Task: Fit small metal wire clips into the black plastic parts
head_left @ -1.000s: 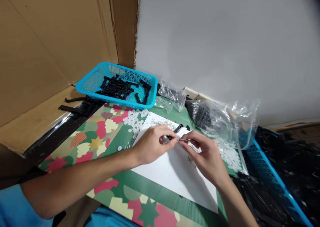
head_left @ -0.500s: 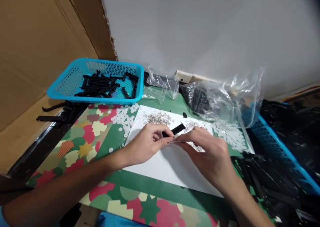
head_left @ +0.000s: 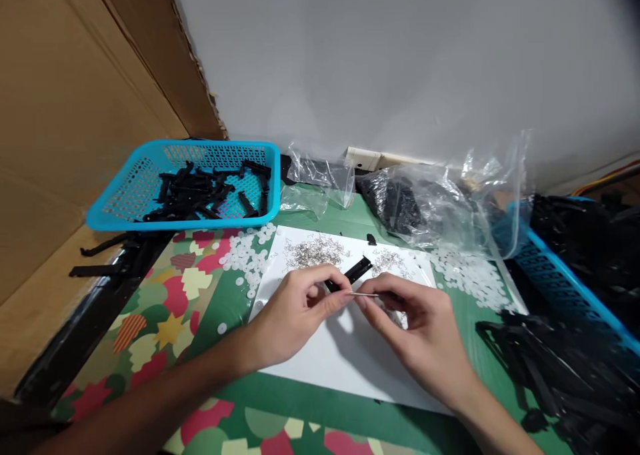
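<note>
My left hand is closed on a slim black plastic part, whose channelled far end sticks out up and to the right past the fingers. My right hand pinches a thin, light metallic piece, seen edge-on; its kind is unclear. The fingertips of both hands almost meet at this piece. Beneath them lies a white sheet of paper. Beyond the hands, a pile of tiny metal springs or clips and a smaller pile lie on the paper.
White plastic discs lie left of the paper, and more discs lie right. A blue basket with black parts stands back left. Clear plastic bags line the wall. Another blue basket and loose black parts are at right.
The view has shifted, so the table sits slightly lower. My right hand has turned a little, with thumb and fingers now showing around the thin piece. The left hand keeps its hold.
</note>
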### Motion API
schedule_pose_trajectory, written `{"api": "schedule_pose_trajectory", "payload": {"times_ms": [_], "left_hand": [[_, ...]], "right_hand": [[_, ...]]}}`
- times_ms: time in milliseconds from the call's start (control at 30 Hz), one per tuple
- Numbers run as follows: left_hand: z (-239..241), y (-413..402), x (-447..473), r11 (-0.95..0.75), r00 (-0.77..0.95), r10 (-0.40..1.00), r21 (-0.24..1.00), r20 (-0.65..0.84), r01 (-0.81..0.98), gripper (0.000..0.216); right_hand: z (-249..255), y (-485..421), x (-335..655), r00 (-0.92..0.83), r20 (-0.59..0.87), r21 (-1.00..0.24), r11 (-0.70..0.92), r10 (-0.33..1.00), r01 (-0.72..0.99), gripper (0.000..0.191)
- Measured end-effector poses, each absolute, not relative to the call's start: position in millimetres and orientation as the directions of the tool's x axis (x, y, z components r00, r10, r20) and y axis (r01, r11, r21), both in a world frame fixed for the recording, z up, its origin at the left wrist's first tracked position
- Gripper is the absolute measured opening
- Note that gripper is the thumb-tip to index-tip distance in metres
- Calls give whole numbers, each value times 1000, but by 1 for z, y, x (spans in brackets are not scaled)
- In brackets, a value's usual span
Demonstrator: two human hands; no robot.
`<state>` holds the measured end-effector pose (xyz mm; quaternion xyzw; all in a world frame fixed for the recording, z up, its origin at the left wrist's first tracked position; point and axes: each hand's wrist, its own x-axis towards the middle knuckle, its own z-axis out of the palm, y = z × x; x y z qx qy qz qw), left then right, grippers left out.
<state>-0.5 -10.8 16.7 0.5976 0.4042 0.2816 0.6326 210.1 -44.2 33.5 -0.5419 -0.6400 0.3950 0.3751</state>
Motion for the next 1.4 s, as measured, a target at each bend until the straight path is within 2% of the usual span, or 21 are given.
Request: {"api": "schedule_pose_trajectory", "payload": {"times_ms": [200,333,433,600,767,1400], "left_hand": [[20,-12,0,134,577,788,975,-214,178,23],[22,-13,-2,164,631,734,967,-252,195,23],[19,-15,-1,166,628,730,962,-269,219,18],[16,-18,2,82,615,757,966,-219,244,12],[16,-19,3,74,610,761,964,-220,256,15],[16,-21,3,-96,685,718,958,-121,270,17]], "right_hand": [[38,-36,223,-104,23,-927,61,994,371,13],[37,-30,239,7,45,-881,36,999,471,11],[37,-27,245,-10,9,-841,13,1000,540,14],[34,-25,242,-38,-66,-807,-31,997,589,16],[27,-22,240,-61,-127,-789,-64,990,611,17],[27,-27,240,-72,-153,-711,-59,986,701,17]]}}
